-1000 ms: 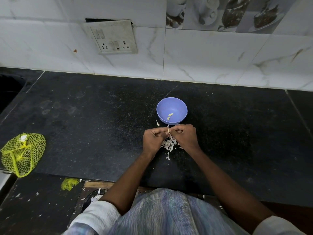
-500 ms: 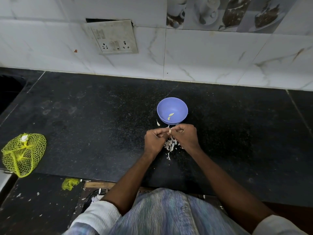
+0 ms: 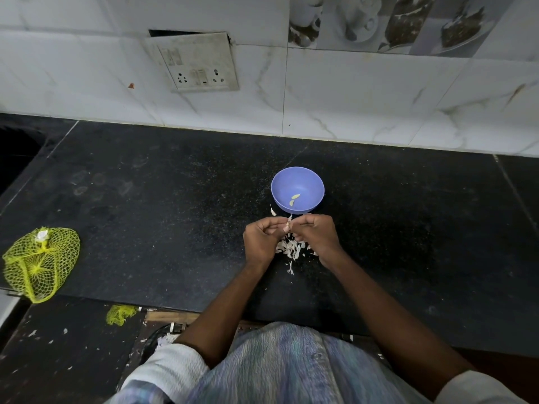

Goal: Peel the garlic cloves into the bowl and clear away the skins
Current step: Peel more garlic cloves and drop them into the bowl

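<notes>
A small blue bowl [image 3: 297,189] stands on the black counter [image 3: 175,214] with two peeled cloves [image 3: 294,199] in it. Just in front of the bowl my left hand [image 3: 261,243] and my right hand [image 3: 316,237] meet with curled fingers. Between their fingertips they pinch a garlic clove [image 3: 287,227], and a strip of skin sticks up from it. A heap of white garlic skins [image 3: 291,247] lies on the counter under and between the hands. One loose skin [image 3: 273,212] lies by the bowl's left side.
A yellow net bag [image 3: 39,265] lies at the counter's left front edge, with a scrap of yellow netting [image 3: 121,314] on the lower ledge. A tiled wall with a switch plate [image 3: 198,64] backs the counter. A dark recess [image 3: 14,153] sits at far left.
The hands have stayed in place above the skins. My right hand has pulled slightly away from the left, and a strip of skin now stands up from the clove.
</notes>
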